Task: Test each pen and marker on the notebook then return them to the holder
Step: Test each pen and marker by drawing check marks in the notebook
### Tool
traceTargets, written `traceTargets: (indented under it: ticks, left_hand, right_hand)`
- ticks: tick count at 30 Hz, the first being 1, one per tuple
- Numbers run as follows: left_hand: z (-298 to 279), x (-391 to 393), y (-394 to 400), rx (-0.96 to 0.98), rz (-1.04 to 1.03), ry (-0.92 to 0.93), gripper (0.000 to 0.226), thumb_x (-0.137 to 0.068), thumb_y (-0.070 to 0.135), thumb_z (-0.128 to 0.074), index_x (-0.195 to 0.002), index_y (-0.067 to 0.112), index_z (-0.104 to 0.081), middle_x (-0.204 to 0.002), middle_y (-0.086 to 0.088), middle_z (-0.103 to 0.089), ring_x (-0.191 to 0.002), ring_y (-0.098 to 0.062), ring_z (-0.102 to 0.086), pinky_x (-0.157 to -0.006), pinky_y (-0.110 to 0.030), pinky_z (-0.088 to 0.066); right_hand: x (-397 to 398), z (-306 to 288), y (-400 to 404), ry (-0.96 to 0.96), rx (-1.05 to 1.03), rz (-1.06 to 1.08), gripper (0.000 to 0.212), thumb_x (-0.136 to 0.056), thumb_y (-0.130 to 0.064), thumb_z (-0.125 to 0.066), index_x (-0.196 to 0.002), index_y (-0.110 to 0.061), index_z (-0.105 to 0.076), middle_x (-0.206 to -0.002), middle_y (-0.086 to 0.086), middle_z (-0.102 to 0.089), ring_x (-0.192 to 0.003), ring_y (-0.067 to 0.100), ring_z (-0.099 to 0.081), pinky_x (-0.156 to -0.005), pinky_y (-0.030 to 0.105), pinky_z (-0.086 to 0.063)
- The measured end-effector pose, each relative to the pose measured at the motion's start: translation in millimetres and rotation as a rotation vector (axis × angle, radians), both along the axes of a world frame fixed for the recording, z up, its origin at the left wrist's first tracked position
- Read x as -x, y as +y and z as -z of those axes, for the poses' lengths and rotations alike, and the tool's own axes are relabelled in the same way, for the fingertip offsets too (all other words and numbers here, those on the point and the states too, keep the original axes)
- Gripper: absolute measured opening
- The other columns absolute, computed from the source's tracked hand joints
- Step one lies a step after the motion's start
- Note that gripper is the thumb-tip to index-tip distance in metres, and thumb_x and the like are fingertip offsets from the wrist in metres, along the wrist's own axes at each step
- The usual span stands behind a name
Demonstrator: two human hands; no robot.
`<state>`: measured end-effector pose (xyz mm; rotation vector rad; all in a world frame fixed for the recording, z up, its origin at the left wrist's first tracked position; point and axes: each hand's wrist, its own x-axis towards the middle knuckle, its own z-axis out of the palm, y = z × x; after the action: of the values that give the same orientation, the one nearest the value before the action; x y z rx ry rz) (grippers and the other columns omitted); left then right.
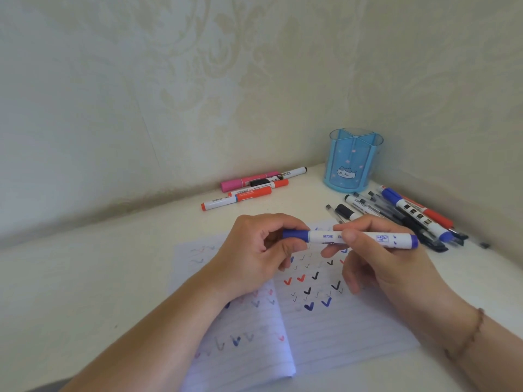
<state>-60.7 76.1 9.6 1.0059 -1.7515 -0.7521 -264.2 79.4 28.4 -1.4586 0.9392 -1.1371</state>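
Right then, the blue marker (pixel 351 239) lay level in the air above the open notebook (pixel 334 329), and I held it at both ends. My left hand (pixel 254 256) had its fingers curled and clamped round the blue cap at the marker's left end; my right hand (pixel 376 258) pinched the white barrel between thumb and forefinger, the other fingers hanging loosely bent beneath. The lined pages under my hands carried rows of red, black and blue ticks. Beyond the notebook, near the wall, a pink marker (pixel 249 179) lay beside several orange-and-white markers (pixel 237 198). The blue pen holder (pixel 353 162) stood upright in the corner of the tabletop (pixel 99 278). Just right of it lay a heap of pens and markers (pixel 407 216), touching one another.
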Motion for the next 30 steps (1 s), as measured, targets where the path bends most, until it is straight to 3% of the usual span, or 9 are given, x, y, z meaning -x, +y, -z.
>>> traceTargets:
  ticks: [7,13,20,24,26,29,30]
  left_hand:
    - [-3,0,2,-0.023,-0.003,0.01,0.029,-0.088,-0.002,-0.066,-0.09,0.027,-0.069,-0.054,0.008,-0.061,-0.044,-0.008,-0.056,-0.053,-0.019,-0.047]
    - [-7,3,4,-0.024,0.005,0.004,0.028,-0.089,-0.002,-0.064,-0.087,0.025,-0.069,-0.054,0.01,-0.059,-0.041,-0.007,-0.053,-0.049,-0.017,-0.043]
    - [-2,0,3,-0.053,0.017,-0.024,0.023,-0.089,-0.003,-0.063,-0.09,0.019,-0.069,-0.057,0.007,-0.058,-0.042,-0.008,-0.052,-0.05,-0.018,-0.043]
    - [-1,0,-6,0.004,-0.031,-0.069,0.025,-0.087,0.007,-0.07,-0.092,0.032,-0.068,-0.075,0.013,-0.067,-0.058,-0.008,-0.063,-0.062,-0.021,-0.052]
    - [0,-1,-10,0.068,-0.098,-0.11,0.029,-0.085,0.014,-0.073,-0.097,0.039,-0.066,-0.087,0.019,-0.069,-0.074,-0.007,-0.067,-0.073,-0.019,-0.054]
    - [0,-7,-13,0.101,-0.17,-0.267,0.038,-0.085,0.032,-0.071,-0.118,0.045,-0.058,-0.115,0.028,-0.064,-0.109,0.003,-0.059,-0.095,-0.01,-0.042]
    - [2,-11,-15,0.108,-0.213,-0.321,0.044,-0.085,0.037,-0.069,-0.126,0.043,-0.055,-0.124,0.027,-0.059,-0.118,0.006,-0.052,-0.101,-0.01,-0.036]
  right_hand:
    - [1,4,1,-0.007,0.03,-0.021,0.016,-0.077,-0.028,-0.064,-0.082,-0.013,-0.069,-0.079,0.013,-0.074,-0.039,0.026,-0.052,-0.039,0.021,-0.035]
    - [1,6,1,0.014,0.099,-0.045,0.012,-0.081,-0.027,-0.06,-0.08,-0.019,-0.069,-0.079,0.011,-0.074,-0.042,0.026,-0.053,-0.041,0.021,-0.037]
    - [0,6,3,0.073,0.184,-0.045,0.017,-0.085,-0.025,-0.064,-0.086,-0.009,-0.068,-0.077,0.007,-0.076,-0.043,0.027,-0.052,-0.042,0.021,-0.039]
    - [2,6,-4,0.003,0.113,-0.014,0.012,-0.081,-0.029,-0.073,-0.085,-0.018,-0.072,-0.06,0.008,-0.067,-0.049,0.022,-0.047,-0.044,0.025,-0.037]
    - [8,6,-9,-0.097,0.098,-0.004,0.018,-0.08,-0.034,-0.066,-0.086,-0.019,-0.074,-0.061,0.008,-0.064,-0.054,0.021,-0.048,-0.047,0.025,-0.033]
    - [16,3,-13,-0.065,0.204,0.065,0.029,-0.087,-0.022,-0.048,-0.085,-0.019,-0.076,-0.069,0.012,-0.071,-0.058,0.018,-0.053,-0.046,0.03,-0.029]
    - [21,3,-15,0.002,0.262,0.149,0.03,-0.089,-0.017,-0.047,-0.085,-0.022,-0.076,-0.072,0.009,-0.072,-0.06,0.014,-0.056,-0.047,0.024,-0.034]
